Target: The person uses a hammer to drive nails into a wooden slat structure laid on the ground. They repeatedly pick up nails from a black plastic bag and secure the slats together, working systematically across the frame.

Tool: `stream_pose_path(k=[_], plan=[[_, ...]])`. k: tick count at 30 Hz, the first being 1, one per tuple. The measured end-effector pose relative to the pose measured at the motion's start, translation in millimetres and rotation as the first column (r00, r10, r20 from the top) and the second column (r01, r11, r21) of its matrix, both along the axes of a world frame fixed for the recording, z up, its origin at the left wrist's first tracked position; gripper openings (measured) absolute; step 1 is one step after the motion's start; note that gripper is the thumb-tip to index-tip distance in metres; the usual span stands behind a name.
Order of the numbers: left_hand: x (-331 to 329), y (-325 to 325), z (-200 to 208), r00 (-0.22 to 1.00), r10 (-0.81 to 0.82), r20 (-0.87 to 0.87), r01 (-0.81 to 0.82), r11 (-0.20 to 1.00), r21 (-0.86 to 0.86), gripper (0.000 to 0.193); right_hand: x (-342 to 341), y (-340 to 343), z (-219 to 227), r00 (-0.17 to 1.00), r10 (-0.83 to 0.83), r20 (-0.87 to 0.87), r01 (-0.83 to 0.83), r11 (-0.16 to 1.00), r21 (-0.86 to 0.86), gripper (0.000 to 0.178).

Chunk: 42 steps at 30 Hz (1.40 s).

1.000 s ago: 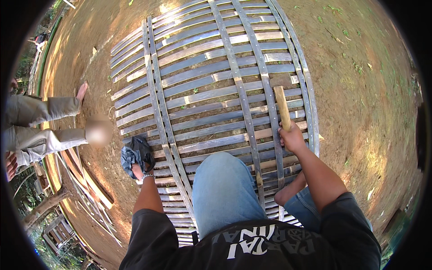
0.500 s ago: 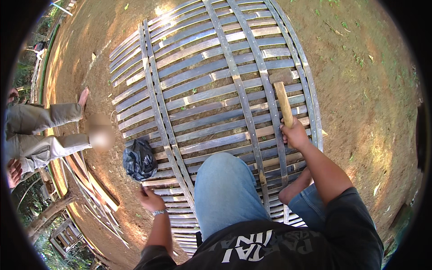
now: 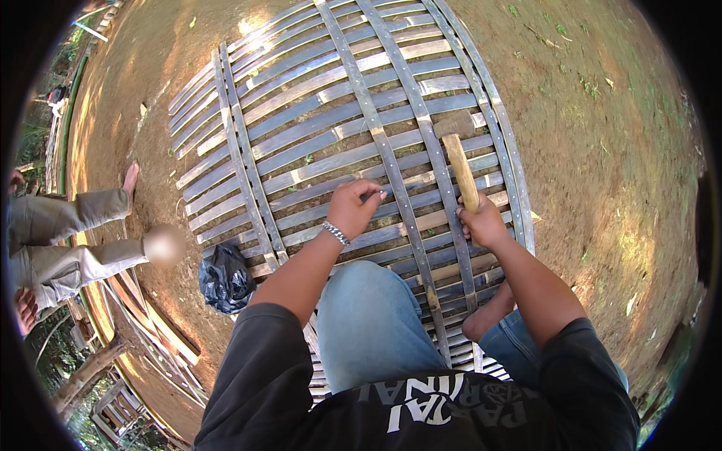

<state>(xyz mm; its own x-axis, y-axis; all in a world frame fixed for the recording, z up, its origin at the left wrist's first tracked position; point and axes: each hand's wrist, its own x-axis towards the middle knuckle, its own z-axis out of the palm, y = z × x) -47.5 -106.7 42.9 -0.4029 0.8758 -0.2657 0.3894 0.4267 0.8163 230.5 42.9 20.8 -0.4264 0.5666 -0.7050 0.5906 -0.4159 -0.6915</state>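
My right hand (image 3: 485, 224) is wrapped round the wooden handle of a hammer (image 3: 462, 174), whose blocky brown head rests over the far right part of a slatted panel (image 3: 389, 161). My left hand (image 3: 355, 209), with a metal bracelet at the wrist, reaches over the panel's middle. Its thumb and fingertips are pinched together close to one of the long lengthwise strips; whatever lies between them is too small to name. The panel is made of many thin crosswise slats, and small nail-like dots run along the lengthwise strips.
A black plastic bag (image 3: 226, 278) lies at the panel's left edge. My bent knee (image 3: 368, 316) is over the near part. Another person's legs (image 3: 75, 218) are at the left, beside loose long strips (image 3: 150, 316) on the bare soil (image 3: 594, 188).
My left hand has moved from beside the black bag, up and right, over the middle of the panel. My right hand still holds the hammer in nearly the same place.
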Motion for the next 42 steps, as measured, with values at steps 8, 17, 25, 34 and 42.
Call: stream_pose_path(k=[8,17,25,34,42], plan=[[22.5,14.0,-34.4,0.957,-0.030,-0.287,0.102,0.966,0.239,0.008,7.9,4.0,-1.4,1.000,-0.028,-0.012,0.027,0.998,-0.061,0.030],[25.2,16.1,-38.4,0.935,0.013,-0.354,0.104,0.945,0.309,0.005,6.3,8.3,-0.2,0.997,-0.051,-0.052,0.044,0.991,-0.129,0.031],[24.7,14.6,-40.3,0.926,-0.009,-0.376,0.131,0.945,0.301,0.005,5.6,9.4,1.9,0.996,-0.062,-0.061,0.051,0.985,-0.167,0.030],[27.4,15.5,-42.0,0.915,0.030,-0.403,0.114,0.938,0.328,0.005,6.9,10.7,1.4,0.996,-0.052,-0.075,0.038,0.984,-0.171,0.030],[29.5,19.0,-41.0,0.923,0.015,-0.385,0.124,0.935,0.333,0.006,10.8,2.9,8.9,0.996,0.092,0.003,-0.092,0.995,0.042,0.030]])
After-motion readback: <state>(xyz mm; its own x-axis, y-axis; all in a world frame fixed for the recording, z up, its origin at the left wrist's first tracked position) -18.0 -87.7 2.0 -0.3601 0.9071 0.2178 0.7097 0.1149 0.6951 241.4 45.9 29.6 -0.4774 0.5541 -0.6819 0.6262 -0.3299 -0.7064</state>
